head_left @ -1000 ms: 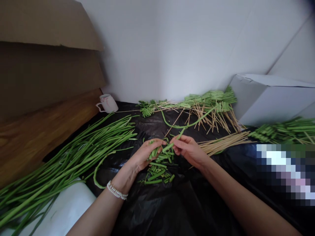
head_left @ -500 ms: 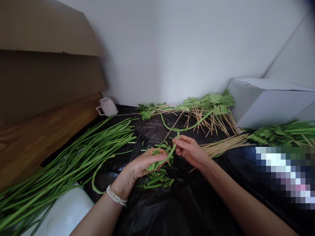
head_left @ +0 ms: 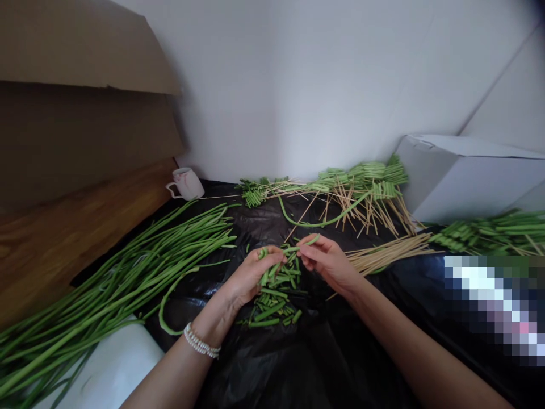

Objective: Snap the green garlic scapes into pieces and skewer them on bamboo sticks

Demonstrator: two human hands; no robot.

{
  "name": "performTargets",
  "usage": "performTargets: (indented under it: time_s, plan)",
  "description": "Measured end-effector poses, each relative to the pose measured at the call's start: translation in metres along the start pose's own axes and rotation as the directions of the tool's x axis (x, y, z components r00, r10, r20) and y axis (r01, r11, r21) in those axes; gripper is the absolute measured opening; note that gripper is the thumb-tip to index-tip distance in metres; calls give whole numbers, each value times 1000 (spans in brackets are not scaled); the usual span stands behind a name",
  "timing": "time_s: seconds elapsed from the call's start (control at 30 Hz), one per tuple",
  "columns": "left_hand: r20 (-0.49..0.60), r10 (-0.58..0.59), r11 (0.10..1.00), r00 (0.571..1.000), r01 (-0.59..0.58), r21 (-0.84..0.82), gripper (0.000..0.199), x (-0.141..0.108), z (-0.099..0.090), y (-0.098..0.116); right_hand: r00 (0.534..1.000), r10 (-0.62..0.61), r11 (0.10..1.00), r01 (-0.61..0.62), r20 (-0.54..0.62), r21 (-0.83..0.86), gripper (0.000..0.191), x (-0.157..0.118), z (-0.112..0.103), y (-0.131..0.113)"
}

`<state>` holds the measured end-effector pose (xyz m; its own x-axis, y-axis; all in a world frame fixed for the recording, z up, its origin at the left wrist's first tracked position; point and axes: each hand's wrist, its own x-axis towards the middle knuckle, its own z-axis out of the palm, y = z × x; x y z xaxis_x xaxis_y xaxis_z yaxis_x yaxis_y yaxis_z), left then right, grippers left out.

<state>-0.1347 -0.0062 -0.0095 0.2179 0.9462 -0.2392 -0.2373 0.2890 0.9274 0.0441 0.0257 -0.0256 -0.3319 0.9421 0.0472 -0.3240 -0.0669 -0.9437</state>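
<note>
Soft, even indoor light leaves the hands [head_left: 247, 278] [head_left: 327, 262] sharp, with a faint shadow beside the cardboard flap [head_left: 85, 48].

Black plastic sheeting [head_left: 298, 363] covers the surface. Cut green stem pieces [head_left: 275, 304] lie just below the fingers [head_left: 310, 250]; long green stems [head_left: 128, 267] lie left, bamboo skewers [head_left: 383, 255] right.

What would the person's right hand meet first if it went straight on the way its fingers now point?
Probably the cut green stem pieces in the left hand, though depth is unclear here.
</note>
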Motion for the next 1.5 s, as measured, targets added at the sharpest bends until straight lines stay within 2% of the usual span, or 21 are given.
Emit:
performTargets:
  time_s: [0.17,0.27,0.3,0.37,0.47,0.57,0.67,0.8,0.93,1.1,1.2,1.27,1.33,1.4,1.5]
  plan:
    - [-188,79,985,979,-106,-139,24,12,-5,-2,998,-68,990,70,16,-122,21,-2,4,5]
    - [-360,84,955,929,-179,-238,24,17,-18,3,995,-93,982,99,41,-159,18,-6,8,2]
    - [-372,86,946,924,-193,-260,23,18,-22,6,994,-93,981,101,54,-169,18,-7,9,1]
    - [-294,61,951,954,-145,-273,22,16,-25,10,994,-74,978,88,82,-187,16,-8,9,0]
    - [-73,-6,987,997,-6,-162,25,8,-20,9,991,-29,979,54,130,-195,16,-9,8,0]
    - [91,-107,994,990,108,-9,29,1,-14,3,986,-2,979,36,167,-200,17,-9,6,2]
    - [146,-169,984,975,160,75,35,-2,-14,-2,978,26,979,17,206,-202,19,-9,5,4]
    - [141,-163,983,977,149,108,36,-4,-17,-1,972,63,995,-42,228,-92,20,-9,5,3]
    - [142,-140,983,980,120,141,31,-6,-13,1,986,80,994,-89,150,56,20,-8,4,-3]
    - [42,-29,999,999,27,43,30,-3,-3,-2,992,82,994,-89,99,70,20,-5,3,-2]
    - [-88,79,993,993,-86,-79,30,5,-7,-2,995,31,999,-32,92,14,19,-4,3,4]
    - [-232,151,968,961,-191,-164,30,12,-14,0,994,-14,998,19,107,-51,17,-5,4,8]
    - [-351,160,948,923,-242,-206,29,16,-23,4,993,-41,994,52,114,-92,16,-6,5,10]
    - [-326,133,945,936,-219,-244,28,17,-28,8,993,-44,995,54,109,-87,16,-6,6,10]
    - [-189,93,973,978,-130,-191,27,13,-25,7,993,-37,996,45,112,-76,21,-5,6,8]
